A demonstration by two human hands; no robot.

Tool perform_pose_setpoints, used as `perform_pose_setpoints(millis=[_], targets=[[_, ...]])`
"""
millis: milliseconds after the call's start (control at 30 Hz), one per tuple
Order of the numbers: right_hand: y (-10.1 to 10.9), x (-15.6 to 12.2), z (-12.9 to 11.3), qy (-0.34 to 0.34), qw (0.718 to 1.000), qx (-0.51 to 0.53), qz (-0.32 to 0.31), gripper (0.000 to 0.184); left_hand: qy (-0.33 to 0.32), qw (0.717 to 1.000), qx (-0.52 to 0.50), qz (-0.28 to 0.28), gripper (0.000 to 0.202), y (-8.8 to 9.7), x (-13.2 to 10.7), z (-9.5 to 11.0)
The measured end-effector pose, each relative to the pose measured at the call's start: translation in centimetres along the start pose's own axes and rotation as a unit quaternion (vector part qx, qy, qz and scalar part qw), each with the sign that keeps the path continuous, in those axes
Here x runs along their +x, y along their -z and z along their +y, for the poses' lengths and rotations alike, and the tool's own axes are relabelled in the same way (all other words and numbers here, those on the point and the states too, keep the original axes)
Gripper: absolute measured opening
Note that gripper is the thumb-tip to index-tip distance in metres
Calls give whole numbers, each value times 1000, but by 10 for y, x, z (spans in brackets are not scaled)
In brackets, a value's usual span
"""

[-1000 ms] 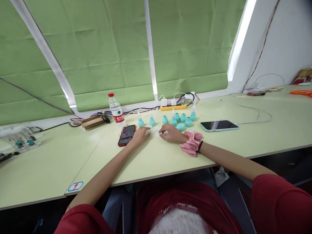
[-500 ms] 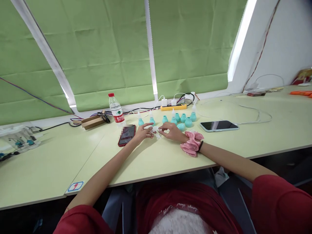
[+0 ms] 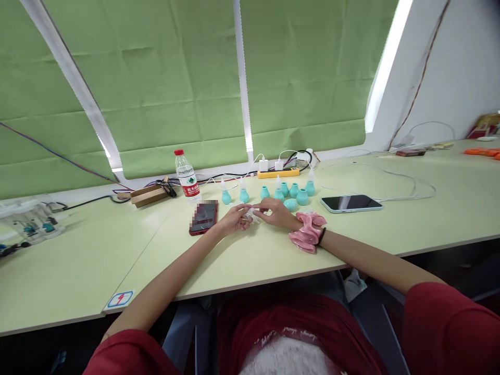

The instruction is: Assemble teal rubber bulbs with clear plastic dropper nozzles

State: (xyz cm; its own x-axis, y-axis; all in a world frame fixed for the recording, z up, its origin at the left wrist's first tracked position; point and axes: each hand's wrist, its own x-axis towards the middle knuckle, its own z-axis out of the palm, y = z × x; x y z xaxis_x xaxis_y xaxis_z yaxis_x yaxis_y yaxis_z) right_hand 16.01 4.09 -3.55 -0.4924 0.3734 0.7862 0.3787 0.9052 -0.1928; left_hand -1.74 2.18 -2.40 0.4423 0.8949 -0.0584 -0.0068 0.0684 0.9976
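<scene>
My left hand (image 3: 235, 219) is closed, thumb and fingers together on a small translucent white plastic piece (image 3: 250, 212). From the other side, my right hand (image 3: 274, 213) pinches at the same piece, its fingertips almost meeting the left ones. What exactly the piece is remains too small to make out. More whitish bits (image 3: 256, 220) lie on the table under the fingertips. Behind the hands stand several turquoise rubber bulbs (image 3: 302, 197), some topped with clear pointed nozzles (image 3: 223, 184). One turquoise bulb (image 3: 290, 204) lies on its side beside my right hand.
A red-cased phone (image 3: 203, 217) lies left of my left hand, with a water bottle (image 3: 188, 179) behind it. Another phone (image 3: 351, 203), on a cable, is to the right. A yellow power strip (image 3: 278, 173) and a cardboard piece (image 3: 150, 194) sit along the back edge.
My left hand has shifted slightly right, and its spread fingers have closed on the small translucent piece. The right hand's fingertips have come up against it; the bulbs have stayed put.
</scene>
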Motion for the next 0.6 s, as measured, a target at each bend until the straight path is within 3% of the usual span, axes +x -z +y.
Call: perform_pose_setpoints(millis=[433,600], targets=[[0,0,-2,-18,997,-29,-63,30,1,998,40,40,28,0,1,-3],[0,0,-2,-25,997,-32,-67,30,9,999,8,43,22,-2,1,0]])
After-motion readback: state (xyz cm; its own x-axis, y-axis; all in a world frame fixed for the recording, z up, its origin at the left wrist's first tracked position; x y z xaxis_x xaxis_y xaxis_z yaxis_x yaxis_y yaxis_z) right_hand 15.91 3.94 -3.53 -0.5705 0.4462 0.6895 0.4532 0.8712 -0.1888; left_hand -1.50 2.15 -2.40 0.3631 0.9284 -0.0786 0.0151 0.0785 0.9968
